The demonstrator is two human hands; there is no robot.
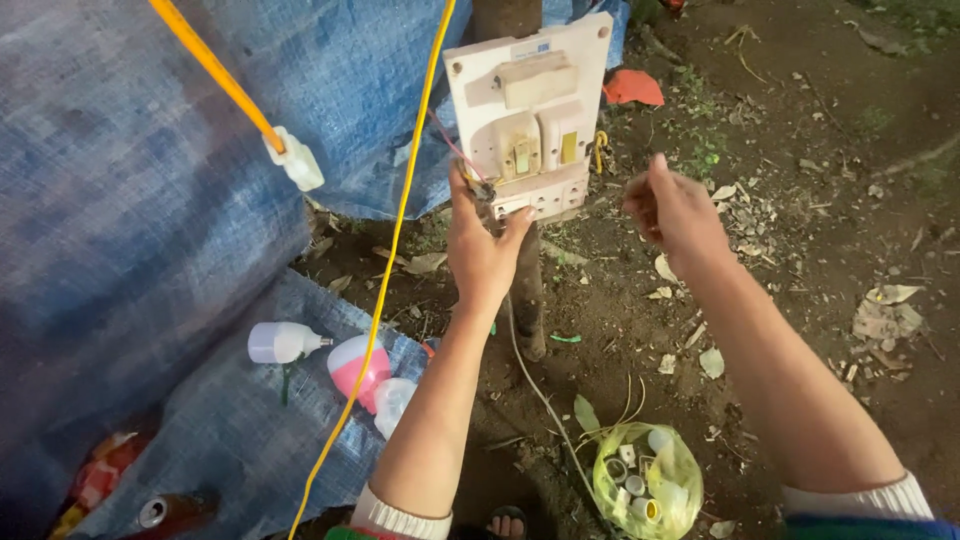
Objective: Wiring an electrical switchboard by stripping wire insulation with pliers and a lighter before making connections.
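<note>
We note the left hand (483, 245) raised at frame centre, fingers closed round a dark plug-like piece with thin wires (484, 198) at the lower left corner of the white switchboard (528, 110); the board sits upper centre, mounted on a dark post (525, 295) that runs down into the soil. The right hand (672, 208) hovers just right of the board, fingers loosely curled, part open; we cannot tell whether it holds anything. A yellow cable (395, 240) runs from the top edge down to the bottom left; an orange strap (215, 70) in the upper left ends in a white fitting (297, 160). On the blue tarp (140, 200), lower left: a white bulb (280, 342), a pink-and-white bulb (358, 368). Bottom centre-right: a yellow plastic bag (648, 480) of small white parts on the ground.
</note>
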